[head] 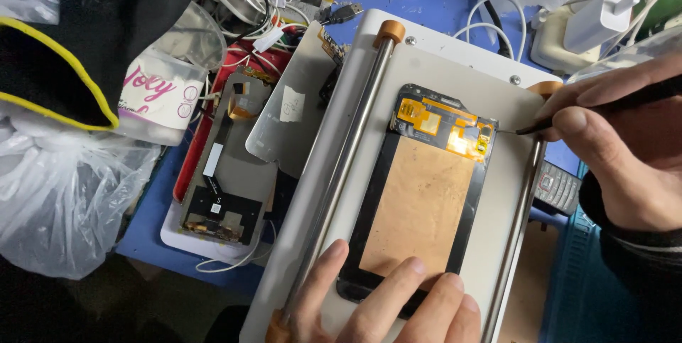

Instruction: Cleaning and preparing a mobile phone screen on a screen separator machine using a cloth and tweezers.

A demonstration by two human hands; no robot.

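Copper-backed phone screen panel lies face down on the white plate, between two steel rods. Left hand presses flat fingertips on the panel's lower edge, its grip open. Right hand pinches a thin dark tool, tip beside the orange flex circuit. Spare phone parts lie left on the blue table.

Left hand enters from the near edge, palm down, fingers extended flat and slightly spread — right hand enters from the right, thumb and fingers closed in a pinch, wrist sleeved.
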